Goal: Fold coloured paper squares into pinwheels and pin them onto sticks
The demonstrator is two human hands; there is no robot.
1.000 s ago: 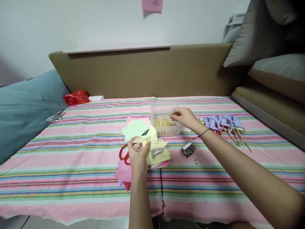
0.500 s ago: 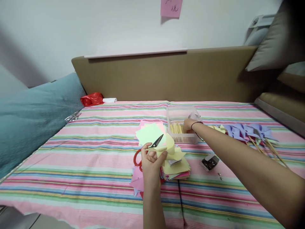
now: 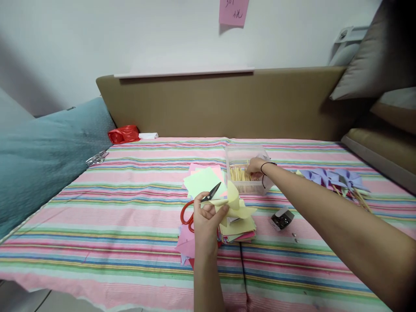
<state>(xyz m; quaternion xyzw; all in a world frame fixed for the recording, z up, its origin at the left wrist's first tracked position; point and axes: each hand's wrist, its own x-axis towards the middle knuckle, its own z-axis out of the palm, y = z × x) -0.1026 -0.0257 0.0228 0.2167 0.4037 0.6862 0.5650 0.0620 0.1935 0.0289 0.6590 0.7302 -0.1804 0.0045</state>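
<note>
My left hand (image 3: 208,219) pinches a pale yellow paper pinwheel (image 3: 233,201) with curled blades, above a stack of coloured paper squares (image 3: 242,232). Right beside its fingers are scissors (image 3: 187,216) with red handles and dark blades; whether the hand touches them I cannot tell. My right hand (image 3: 255,166), a dark band at its wrist, reaches into a clear plastic box (image 3: 232,152) of thin wooden sticks (image 3: 238,174). Its fingers are closed, and the tip of a stick shows at them; the fingertips are partly hidden.
Green and pink paper sheets (image 3: 203,182) lie left of the box. A small open box of dark pins (image 3: 282,219) sits near my right forearm, with loose metal bits (image 3: 295,236) beside it. Finished purple pinwheels (image 3: 328,177) on sticks lie at right. A red packet (image 3: 124,134) is far left.
My right hand has lifted and shifted slightly left within the stick box. My left hand keeps its hold on the yellow pinwheel. The view has turned a little.
</note>
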